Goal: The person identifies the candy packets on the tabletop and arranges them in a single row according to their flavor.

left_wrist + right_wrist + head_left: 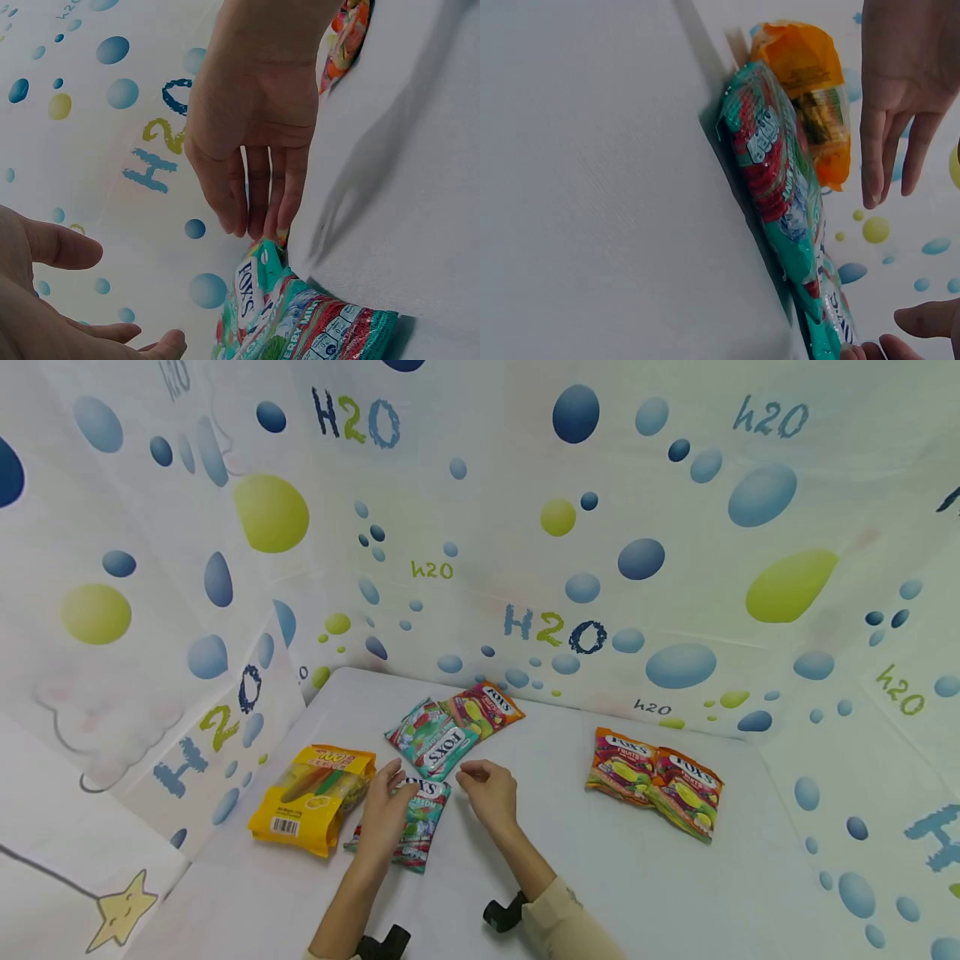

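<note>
A teal Fox's candy bag lies on the table, overlapping an orange Fox's candy bag behind it. A second teal candy bag lies nearer to me, partly hidden by my left hand. That hand is over this bag, fingers apart and holding nothing; in the right wrist view the hand hangs clear of the bags. My right hand is beside the lower right corner of the far teal bag, its fingers loosely bent with nothing in them. In the left wrist view its fingertips overlap the teal bags' edge.
A yellow bag with a clear window and barcode stands at the left, close to my left hand. Two more orange Fox's bags lie overlapping at the right. The white table ends against patterned cloth walls.
</note>
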Tool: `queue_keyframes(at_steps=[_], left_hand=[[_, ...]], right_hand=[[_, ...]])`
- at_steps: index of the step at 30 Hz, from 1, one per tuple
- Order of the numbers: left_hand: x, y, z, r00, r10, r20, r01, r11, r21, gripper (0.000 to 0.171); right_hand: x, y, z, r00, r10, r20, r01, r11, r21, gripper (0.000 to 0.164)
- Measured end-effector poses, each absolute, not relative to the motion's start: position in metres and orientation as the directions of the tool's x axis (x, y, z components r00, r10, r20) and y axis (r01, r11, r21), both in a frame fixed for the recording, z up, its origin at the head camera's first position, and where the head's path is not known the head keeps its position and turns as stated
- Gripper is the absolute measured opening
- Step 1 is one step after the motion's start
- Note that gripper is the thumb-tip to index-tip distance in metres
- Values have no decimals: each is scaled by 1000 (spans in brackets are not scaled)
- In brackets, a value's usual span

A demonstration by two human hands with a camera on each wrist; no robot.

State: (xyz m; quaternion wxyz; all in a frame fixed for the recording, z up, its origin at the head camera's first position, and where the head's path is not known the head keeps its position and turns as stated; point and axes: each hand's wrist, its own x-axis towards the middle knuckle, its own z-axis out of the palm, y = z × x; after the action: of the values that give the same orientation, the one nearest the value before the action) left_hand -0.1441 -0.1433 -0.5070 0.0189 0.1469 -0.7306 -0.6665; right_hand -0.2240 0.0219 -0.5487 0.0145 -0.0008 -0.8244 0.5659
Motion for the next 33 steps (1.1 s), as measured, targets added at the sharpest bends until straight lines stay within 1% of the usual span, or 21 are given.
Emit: queue_keyframes(at_steps=[9,13,27,33], left_hand=[[-167,-147,-508,-940,-237,-244,-270,84,959,74],[-175,-148,-511,-938,-232,-258,-291,120,949,74],[-193,-145,-517,-927,-251,-279,-327,177,928,77],[-200,-143,-525,-943,-241,-231,-287,234,929,77]], right_hand=[[-241,20,-544,-998,14,65,-53,407,-912,21],[-250,18,-542,-997,12,82,-69,432,-899,23],[-271,9,-542,-998,11,63,-50,464,-885,30],[-277,8,-547,-997,9,72,-58,490,-870,36]])
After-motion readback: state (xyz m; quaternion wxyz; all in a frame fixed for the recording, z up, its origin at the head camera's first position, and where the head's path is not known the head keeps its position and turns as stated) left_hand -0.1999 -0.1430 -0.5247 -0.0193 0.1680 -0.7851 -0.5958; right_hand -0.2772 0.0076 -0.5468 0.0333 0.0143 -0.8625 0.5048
